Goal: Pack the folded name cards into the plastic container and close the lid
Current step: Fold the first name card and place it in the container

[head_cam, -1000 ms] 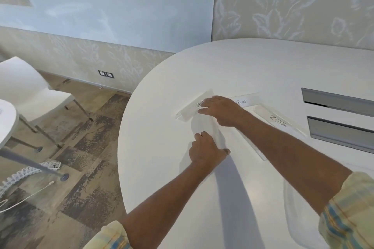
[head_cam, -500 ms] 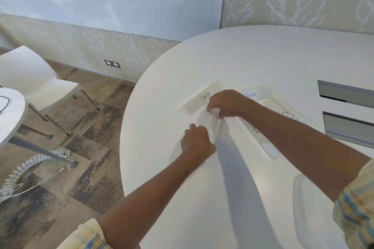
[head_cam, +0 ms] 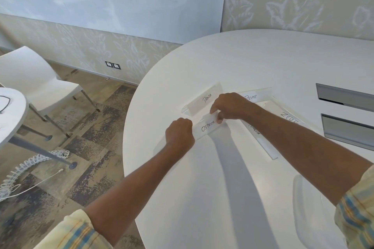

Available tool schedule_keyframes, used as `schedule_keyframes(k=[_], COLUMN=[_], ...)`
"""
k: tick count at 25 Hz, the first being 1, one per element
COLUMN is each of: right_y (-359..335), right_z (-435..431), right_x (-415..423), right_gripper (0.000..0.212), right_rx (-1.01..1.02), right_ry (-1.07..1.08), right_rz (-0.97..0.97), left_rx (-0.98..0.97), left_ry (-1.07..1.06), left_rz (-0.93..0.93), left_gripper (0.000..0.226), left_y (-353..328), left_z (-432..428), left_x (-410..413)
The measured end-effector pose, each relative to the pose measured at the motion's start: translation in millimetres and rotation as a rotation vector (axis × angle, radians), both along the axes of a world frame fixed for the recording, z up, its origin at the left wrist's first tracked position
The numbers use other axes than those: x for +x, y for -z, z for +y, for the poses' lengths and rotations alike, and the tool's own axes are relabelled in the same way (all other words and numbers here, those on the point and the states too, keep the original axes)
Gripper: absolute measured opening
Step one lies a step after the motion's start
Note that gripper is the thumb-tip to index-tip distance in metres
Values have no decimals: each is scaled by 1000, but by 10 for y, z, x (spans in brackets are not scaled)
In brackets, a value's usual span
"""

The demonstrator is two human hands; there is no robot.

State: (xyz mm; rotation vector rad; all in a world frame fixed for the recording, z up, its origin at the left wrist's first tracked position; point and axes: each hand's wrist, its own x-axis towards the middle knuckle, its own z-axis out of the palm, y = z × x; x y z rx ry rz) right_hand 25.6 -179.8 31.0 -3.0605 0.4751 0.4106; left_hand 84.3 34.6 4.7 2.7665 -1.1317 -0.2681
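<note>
A folded white card marked OSTRICH [head_cam: 208, 126] lies on the white table [head_cam: 253, 62]. My left hand [head_cam: 180, 135] grips its near-left end and my right hand [head_cam: 230, 107] pinches its far-right end. A PANDA card [head_cam: 202, 100] stands tent-like just beyond. A BEAR card [head_cam: 257, 96], a ZEBRA card [head_cam: 287, 116] and a PENGUIN card [head_cam: 261, 139] lie to the right, partly hidden by my right forearm. A clear plastic container part [head_cam: 309, 214] sits near the table's front right, half covered by my right sleeve.
Two grey cable hatches [head_cam: 346, 97] are set into the table at the right. Left of the table's curved edge are a white chair [head_cam: 34, 83], another white table [head_cam: 10, 115] and a cable chain on the floor [head_cam: 26, 168].
Both hands have taken hold of the OSTRICH card and drawn it toward me, and its lettering has come into view. My right hand has left the PANDA card.
</note>
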Motion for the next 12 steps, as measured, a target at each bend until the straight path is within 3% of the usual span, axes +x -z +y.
schedule_keyframes(k=[6,12], right_y=[-102,-470], right_z=[41,15], right_x=[-204,-651], right_gripper=[27,24], right_rx=[23,14], right_ry=[26,59], right_rz=[-43,-130], left_rx=[-77,-134], left_ry=[53,180], left_rz=[16,26], left_gripper=[27,38], left_y=[-125,-483], left_z=[55,-29], left_x=[207,164])
